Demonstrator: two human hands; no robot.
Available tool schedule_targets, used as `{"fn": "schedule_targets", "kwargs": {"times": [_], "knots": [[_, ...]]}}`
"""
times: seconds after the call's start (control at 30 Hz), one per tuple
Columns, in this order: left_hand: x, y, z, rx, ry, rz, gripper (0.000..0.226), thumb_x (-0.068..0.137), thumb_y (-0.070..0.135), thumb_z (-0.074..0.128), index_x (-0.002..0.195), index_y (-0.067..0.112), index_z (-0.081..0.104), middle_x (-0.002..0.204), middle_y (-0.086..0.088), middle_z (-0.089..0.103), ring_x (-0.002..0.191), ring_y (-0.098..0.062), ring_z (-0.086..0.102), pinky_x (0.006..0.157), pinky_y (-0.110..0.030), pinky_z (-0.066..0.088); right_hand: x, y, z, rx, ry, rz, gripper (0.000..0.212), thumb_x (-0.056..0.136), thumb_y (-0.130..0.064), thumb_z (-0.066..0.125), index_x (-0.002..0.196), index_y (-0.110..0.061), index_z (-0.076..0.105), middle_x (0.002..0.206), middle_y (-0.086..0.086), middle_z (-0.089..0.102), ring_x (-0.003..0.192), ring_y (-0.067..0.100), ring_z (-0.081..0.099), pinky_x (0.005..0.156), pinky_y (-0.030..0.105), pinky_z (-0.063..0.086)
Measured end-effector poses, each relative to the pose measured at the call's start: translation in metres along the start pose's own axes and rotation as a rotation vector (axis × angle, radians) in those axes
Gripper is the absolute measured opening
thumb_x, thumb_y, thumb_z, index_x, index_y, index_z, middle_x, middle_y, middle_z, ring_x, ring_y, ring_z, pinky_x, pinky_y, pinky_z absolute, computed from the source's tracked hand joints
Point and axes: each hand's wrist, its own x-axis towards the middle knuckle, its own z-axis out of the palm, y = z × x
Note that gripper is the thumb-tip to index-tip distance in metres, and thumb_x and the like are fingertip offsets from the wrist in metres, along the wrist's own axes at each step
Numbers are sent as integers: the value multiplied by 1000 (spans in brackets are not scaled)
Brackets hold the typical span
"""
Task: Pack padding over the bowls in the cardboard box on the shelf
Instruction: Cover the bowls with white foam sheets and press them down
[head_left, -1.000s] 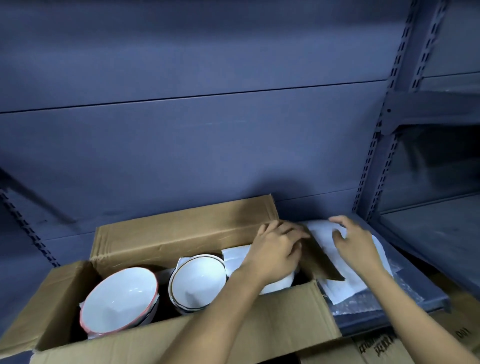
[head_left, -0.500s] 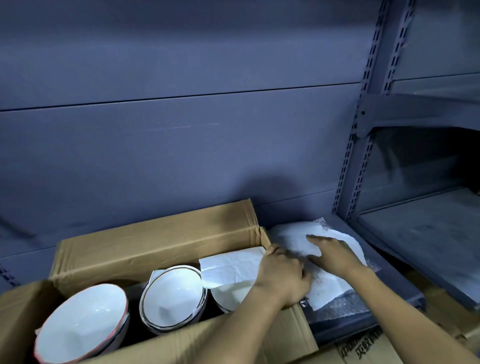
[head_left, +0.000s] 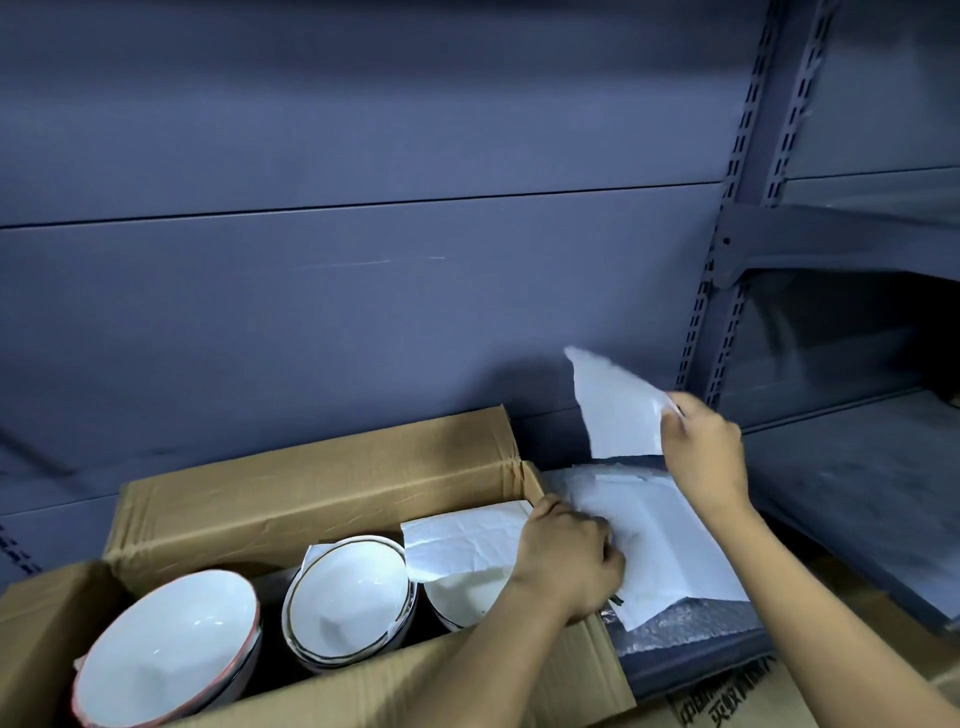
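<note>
An open cardboard box (head_left: 322, 483) stands on the shelf and holds three white bowls: a red-rimmed bowl (head_left: 166, 665) at the left, a dark-rimmed bowl (head_left: 348, 603) in the middle, and a third bowl (head_left: 462, 597) half covered by a white padding sheet (head_left: 462, 545). My right hand (head_left: 701, 457) pinches the edge of another white padding sheet (head_left: 615, 410) and holds it raised above a stack of sheets (head_left: 660, 545) to the right of the box. My left hand (head_left: 566, 561) sits curled at the box's right end, against the stack; what it holds is hidden.
Bubble wrap (head_left: 675, 634) lies under the sheet stack on the grey shelf. A slotted steel upright (head_left: 737, 208) stands at the right, with a lower shelf board (head_left: 857, 467) beyond it. Printed cardboard (head_left: 727, 701) shows below the shelf edge.
My right hand has lifted one white sheet up off the stack, where before it lay flat on it. The view has shifted so the box sits further left.
</note>
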Motion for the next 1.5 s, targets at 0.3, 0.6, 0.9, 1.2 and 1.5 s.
{"fn": "schedule_targets", "kwargs": {"times": [0.3, 0.6, 0.9, 1.2, 1.5], "knots": [[-24, -18, -18, -151, 729, 63, 16, 73, 23, 55, 86, 15, 53, 85, -2, 55, 75, -23, 52, 68, -32, 43, -23, -42, -15, 560, -208, 235, 16, 84, -18, 50, 87, -3, 54, 93, 33, 57, 73, 21, 51, 85, 59, 49], [-57, -71, -63, -118, 785, -46, 55, 76, 8, 36, 122, 20, 61, 118, 6, 68, 105, -15, 61, 89, -26, 43, -63, -82, -9, 1025, -707, 259, 36, 90, -14, 55, 126, -12, 52, 119, 7, 65, 100, 31, 66, 71, 35, 60], [-109, -103, -99, -1265, 234, -251, 24, 99, 8, 46, 105, 17, 68, 102, 3, 74, 94, -12, 68, 84, -28, 53, -49, -82, 13, 933, -754, 169, 83, 82, 8, 61, 148, -19, 19, 146, -2, 39, 124, 12, 48, 95, 28, 44], [-122, -114, -82, -1454, 54, -415, 27, 98, 4, 45, 116, 11, 65, 115, -5, 71, 101, -18, 69, 85, -29, 56, -57, -68, 14, 734, -1020, 170, 35, 85, 7, 57, 112, -14, 57, 106, 2, 71, 91, 11, 68, 74, 26, 56], [-137, -117, -78, -1171, -329, -462, 18, 96, 21, 56, 111, 15, 65, 101, 5, 75, 101, -17, 69, 98, -26, 47, -51, -39, -1, 585, -1388, 172, 86, 54, -49, 85, 126, -15, 52, 122, 0, 66, 113, 18, 62, 87, 27, 53]]}}
